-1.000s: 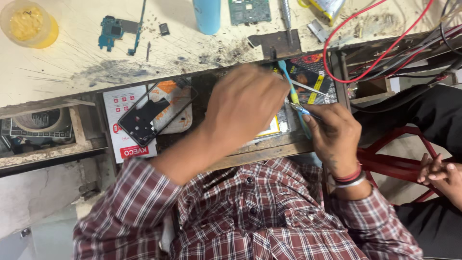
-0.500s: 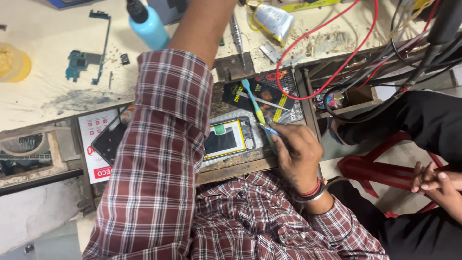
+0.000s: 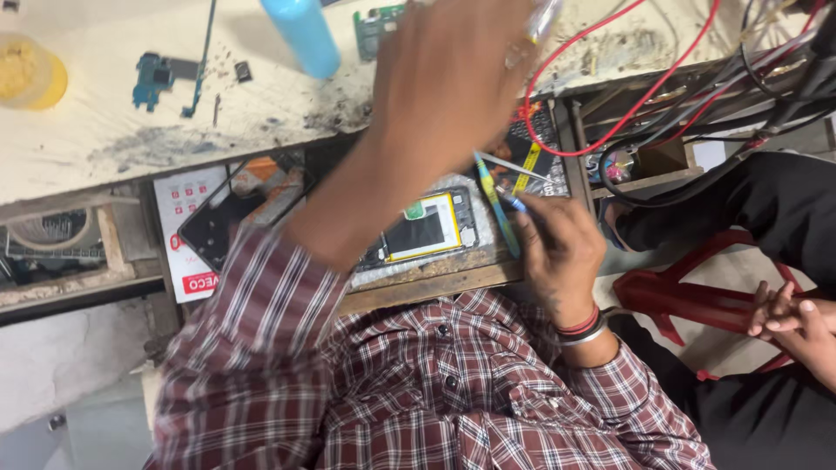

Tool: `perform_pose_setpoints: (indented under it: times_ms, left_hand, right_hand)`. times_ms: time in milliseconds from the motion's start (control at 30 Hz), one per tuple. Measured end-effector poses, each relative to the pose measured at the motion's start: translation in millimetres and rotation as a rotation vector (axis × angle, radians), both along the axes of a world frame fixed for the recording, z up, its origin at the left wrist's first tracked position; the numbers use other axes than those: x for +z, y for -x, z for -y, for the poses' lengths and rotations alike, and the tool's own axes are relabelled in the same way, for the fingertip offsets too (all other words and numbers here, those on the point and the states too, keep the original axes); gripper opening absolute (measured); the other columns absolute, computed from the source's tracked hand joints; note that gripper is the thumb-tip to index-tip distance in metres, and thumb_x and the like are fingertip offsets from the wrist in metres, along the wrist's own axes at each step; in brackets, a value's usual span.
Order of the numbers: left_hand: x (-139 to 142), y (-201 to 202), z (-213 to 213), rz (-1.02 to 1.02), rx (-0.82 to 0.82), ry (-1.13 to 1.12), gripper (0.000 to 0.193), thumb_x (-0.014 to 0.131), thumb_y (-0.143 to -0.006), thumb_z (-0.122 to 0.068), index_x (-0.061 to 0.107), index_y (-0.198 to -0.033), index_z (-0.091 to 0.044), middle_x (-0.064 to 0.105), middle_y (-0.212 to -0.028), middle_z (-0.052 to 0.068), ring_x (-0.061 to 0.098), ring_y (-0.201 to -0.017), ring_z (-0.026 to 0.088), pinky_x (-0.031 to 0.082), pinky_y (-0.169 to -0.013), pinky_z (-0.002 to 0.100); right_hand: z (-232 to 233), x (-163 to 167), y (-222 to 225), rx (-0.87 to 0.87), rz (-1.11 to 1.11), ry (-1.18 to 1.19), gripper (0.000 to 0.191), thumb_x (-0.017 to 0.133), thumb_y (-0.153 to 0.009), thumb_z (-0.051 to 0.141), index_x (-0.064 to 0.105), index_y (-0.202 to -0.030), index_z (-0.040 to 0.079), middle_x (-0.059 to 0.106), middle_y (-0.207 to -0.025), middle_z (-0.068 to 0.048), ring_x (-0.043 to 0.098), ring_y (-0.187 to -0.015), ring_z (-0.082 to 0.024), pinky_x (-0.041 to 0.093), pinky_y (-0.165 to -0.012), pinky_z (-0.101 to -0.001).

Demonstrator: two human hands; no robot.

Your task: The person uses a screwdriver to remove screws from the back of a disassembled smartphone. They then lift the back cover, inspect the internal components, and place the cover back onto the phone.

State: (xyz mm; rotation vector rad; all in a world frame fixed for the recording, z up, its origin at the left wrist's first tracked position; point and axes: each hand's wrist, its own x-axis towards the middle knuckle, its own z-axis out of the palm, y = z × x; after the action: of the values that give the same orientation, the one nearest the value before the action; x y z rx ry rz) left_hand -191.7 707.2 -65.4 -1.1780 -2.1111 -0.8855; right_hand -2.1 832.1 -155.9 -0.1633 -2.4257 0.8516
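A person in a maroon plaid shirt [image 3: 453, 409] bends over an opened smartphone with a yellow-edged black battery [image 3: 424, 231], which lies flat on a worn wooden ledge [image 3: 427, 285] just below the pale work surface [image 3: 104, 130], its back cover off and its innards exposed. The right hand [image 3: 557, 252], grip closed around a slim teal-handled tool [image 3: 496, 204], rests at the phone's right edge, seemingly braced for fine work. The left hand [image 3: 448, 83] reaches farther out over the surface, blurred; whether its grip holds anything cannot be told. Beyond stand a light blue plastic bottle [image 3: 303, 35], loose blue circuit boards [image 3: 157, 74] and red wires [image 3: 610, 113]. At right, another person's hands [image 3: 788, 318] rest clasped.
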Motion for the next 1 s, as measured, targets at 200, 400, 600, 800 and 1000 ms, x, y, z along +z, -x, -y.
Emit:
perform_pose_setpoints:
  times_ms: [200, 400, 600, 800, 1000]
  left_hand:
    - [-48, -77, 124, 0.395, -0.2, 0.271, 0.053, 0.082, -0.085, -0.034, 0.068, -0.129, -0.007, 0.069, -0.124, 0.01, 0.065, -0.114, 0.029, 0.052, -0.098, 0.044]
    - [-71, -74, 171, 0.504, -0.074, 0.411, 0.088, 0.087, -0.069, -0.038, 0.053, -0.14, 0.001, 0.055, -0.142, 0.018, 0.049, -0.132, 0.036, 0.039, -0.111, 0.049]
    - [-101, -69, 188, 0.522, -0.087, 0.371, 0.086, 0.088, -0.072, -0.033, 0.051, -0.143, -0.002, 0.056, -0.142, 0.017, 0.051, -0.132, 0.037, 0.04, -0.111, 0.049]
    - [-98, -68, 191, 0.521, -0.129, 0.258, 0.084, 0.09, -0.07, -0.024, 0.052, -0.142, -0.004, 0.057, -0.139, 0.017, 0.054, -0.128, 0.037, 0.044, -0.11, 0.049]
    - [-93, -74, 196, 0.424, -0.208, 0.14, 0.087, 0.09, -0.071, -0.02, 0.051, -0.147, -0.009, 0.056, -0.143, 0.013, 0.054, -0.13, 0.035, 0.047, -0.113, 0.045]
  right_hand:
    - [14, 5, 9, -0.105, 0.124, -0.135, 0.028, 0.08, -0.094, 0.005, 0.075, -0.121, 0.005, 0.068, -0.093, -0.012, 0.066, -0.083, -0.03, 0.052, -0.075, -0.0396]
    - [34, 7, 29, -0.083, 0.179, -0.371, 0.02, 0.083, -0.091, 0.012, 0.075, -0.109, 0.009, 0.068, -0.093, -0.01, 0.066, -0.086, -0.032, 0.052, -0.078, -0.0435]
    - [50, 12, 38, -0.029, 0.229, -0.333, 0.023, 0.083, -0.093, 0.014, 0.077, -0.115, 0.01, 0.067, -0.095, -0.009, 0.066, -0.089, -0.03, 0.052, -0.077, -0.0407]
    - [57, 18, 30, 0.028, 0.187, -0.13, 0.022, 0.081, -0.098, 0.01, 0.075, -0.118, 0.006, 0.071, -0.109, -0.011, 0.07, -0.093, -0.025, 0.055, -0.081, -0.0337]
    - [62, 18, 21, 0.098, 0.31, 0.14, 0.038, 0.081, -0.092, 0.01, 0.069, -0.126, 0.0, 0.073, -0.099, -0.01, 0.071, -0.088, -0.015, 0.056, -0.079, -0.0279]
